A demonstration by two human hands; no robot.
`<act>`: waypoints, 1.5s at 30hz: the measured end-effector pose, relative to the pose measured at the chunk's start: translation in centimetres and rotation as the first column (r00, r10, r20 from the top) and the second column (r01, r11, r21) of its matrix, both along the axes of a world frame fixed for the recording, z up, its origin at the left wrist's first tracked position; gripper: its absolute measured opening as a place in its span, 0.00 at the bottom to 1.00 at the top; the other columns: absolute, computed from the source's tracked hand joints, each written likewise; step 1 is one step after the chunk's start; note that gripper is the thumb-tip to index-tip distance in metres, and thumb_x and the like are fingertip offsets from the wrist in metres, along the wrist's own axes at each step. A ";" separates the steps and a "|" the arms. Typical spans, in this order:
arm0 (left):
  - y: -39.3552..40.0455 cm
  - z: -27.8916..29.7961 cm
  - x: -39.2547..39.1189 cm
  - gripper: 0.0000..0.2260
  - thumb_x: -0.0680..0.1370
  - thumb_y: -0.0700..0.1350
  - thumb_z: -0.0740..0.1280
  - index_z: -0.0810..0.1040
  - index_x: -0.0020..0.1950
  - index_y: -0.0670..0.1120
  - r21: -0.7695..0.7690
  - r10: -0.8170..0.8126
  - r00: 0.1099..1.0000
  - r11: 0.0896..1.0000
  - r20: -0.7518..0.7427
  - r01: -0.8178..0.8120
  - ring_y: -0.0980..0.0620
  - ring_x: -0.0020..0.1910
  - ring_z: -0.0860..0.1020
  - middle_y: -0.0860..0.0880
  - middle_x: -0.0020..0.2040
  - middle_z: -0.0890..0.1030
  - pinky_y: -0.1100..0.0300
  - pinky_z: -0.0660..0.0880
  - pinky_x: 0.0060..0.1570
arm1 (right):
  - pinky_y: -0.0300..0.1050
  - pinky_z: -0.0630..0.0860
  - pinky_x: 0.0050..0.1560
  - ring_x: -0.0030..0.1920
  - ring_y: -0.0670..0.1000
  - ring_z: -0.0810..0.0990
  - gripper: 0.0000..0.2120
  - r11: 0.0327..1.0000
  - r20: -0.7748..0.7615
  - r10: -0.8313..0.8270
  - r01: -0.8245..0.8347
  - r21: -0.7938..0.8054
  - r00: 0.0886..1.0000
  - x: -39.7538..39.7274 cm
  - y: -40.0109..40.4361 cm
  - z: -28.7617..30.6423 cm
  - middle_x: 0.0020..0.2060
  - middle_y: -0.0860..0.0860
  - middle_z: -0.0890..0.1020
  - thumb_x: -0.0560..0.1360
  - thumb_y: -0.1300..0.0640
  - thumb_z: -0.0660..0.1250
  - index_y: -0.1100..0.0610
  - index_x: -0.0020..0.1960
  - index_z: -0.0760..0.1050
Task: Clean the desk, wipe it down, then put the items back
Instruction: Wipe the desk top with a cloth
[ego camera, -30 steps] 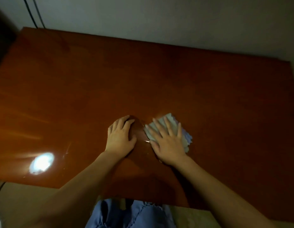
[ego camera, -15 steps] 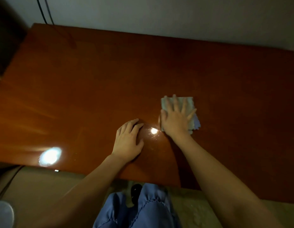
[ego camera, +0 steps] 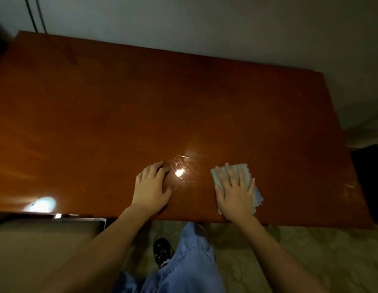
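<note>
Nearest you, at the desk's front edge, your right hand (ego camera: 234, 191) lies flat with fingers spread straight, pressing the grey-blue cloth (ego camera: 246, 172) onto the wood; nothing is pinched. The cloth sits just inside the near rim, toward the right. Beside it, your left hand (ego camera: 151, 187) rests on the desk (ego camera: 120, 115) with fingers loosely bent and holding nothing, apparently bracing you. Between the hands a lamp glare (ego camera: 179, 172) shows faint smear arcs, so you look to be mid-wipe. Next, I judge, you should keep the palm flat and carry the cloth outward across the far and left stretches. No containers are visible, and none of the items to return are in view.
</note>
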State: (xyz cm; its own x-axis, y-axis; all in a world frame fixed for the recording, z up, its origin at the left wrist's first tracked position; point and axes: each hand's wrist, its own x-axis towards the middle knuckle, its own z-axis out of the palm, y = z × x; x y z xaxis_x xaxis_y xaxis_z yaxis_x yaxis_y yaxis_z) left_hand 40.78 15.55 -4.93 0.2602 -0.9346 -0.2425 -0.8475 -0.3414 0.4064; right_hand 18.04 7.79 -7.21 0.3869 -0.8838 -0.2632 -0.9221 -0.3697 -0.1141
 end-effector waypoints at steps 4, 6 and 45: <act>1.8 -0.1 0.3 0.24 0.78 0.50 0.62 0.63 0.73 0.51 -0.026 -0.042 0.999 0.999 -0.014 0.042 0.51 0.74 0.55 0.52 0.75 0.59 0.55 0.51 0.72 | 0.70 0.38 0.70 0.76 0.57 0.40 0.25 0.955 0.059 -0.298 0.298 0.010 0.953 5.2 -3.1 0.2 0.78 0.49 0.46 0.81 0.44 0.45 0.43 0.77 0.43; 2.4 -0.2 0.6 0.23 0.78 0.50 0.62 0.63 0.73 0.51 -0.039 -0.057 0.998 0.998 -0.022 0.056 0.52 0.74 0.56 0.52 0.74 0.60 0.56 0.52 0.71 | 0.71 0.36 0.69 0.76 0.58 0.38 0.25 0.963 0.090 -0.270 0.268 0.036 0.959 8.2 -3.3 0.4 0.77 0.49 0.44 0.81 0.44 0.44 0.43 0.77 0.41; -7.5 0.0 -6.7 0.24 0.76 0.50 0.63 0.65 0.72 0.50 -0.007 -0.032 0.997 0.999 0.067 0.032 0.50 0.72 0.59 0.52 0.72 0.63 0.52 0.56 0.69 | 0.68 0.53 0.68 0.73 0.55 0.58 0.23 0.942 0.032 0.334 -0.332 -0.055 0.942 -6.4 -6.4 -1.2 0.72 0.48 0.67 0.80 0.40 0.44 0.43 0.73 0.59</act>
